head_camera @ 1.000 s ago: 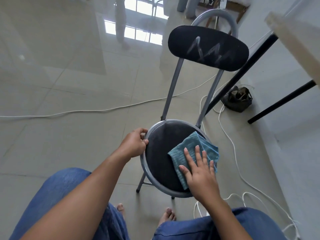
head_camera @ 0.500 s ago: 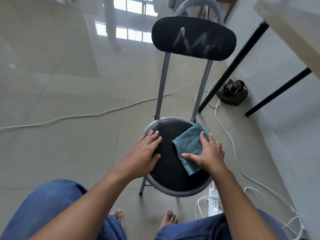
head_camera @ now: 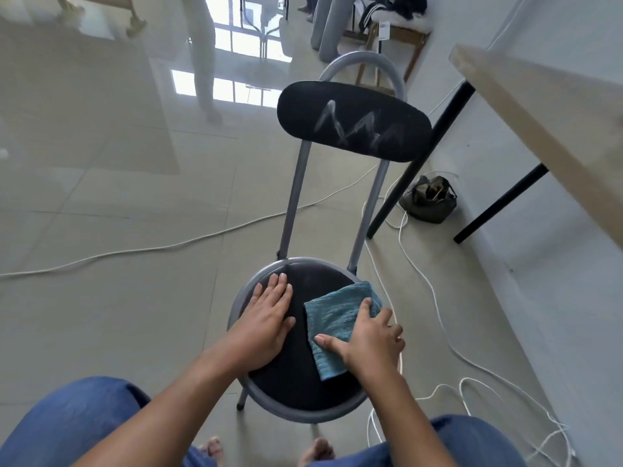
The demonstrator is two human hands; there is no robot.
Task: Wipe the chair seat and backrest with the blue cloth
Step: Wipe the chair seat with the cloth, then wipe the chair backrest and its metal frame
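Our right hand [head_camera: 372, 335] presses spread fingers on the blue ribbed cloth [head_camera: 337, 320] at the round black padded seat's [head_camera: 296, 382] right edge; our left hand [head_camera: 266, 318] rests flat beside it. The smeared black backrest [head_camera: 354, 121] lies straight ahead, above.

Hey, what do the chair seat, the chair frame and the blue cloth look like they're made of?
Chair seat: black padded cover, probably vinyl or fabric; matte with a faint sheen. Chair frame: grey painted metal tubing, going by its smooth bent round tubes. Blue cloth: soft ribbed textile, perhaps microfibre or terry; its rows of texture show.
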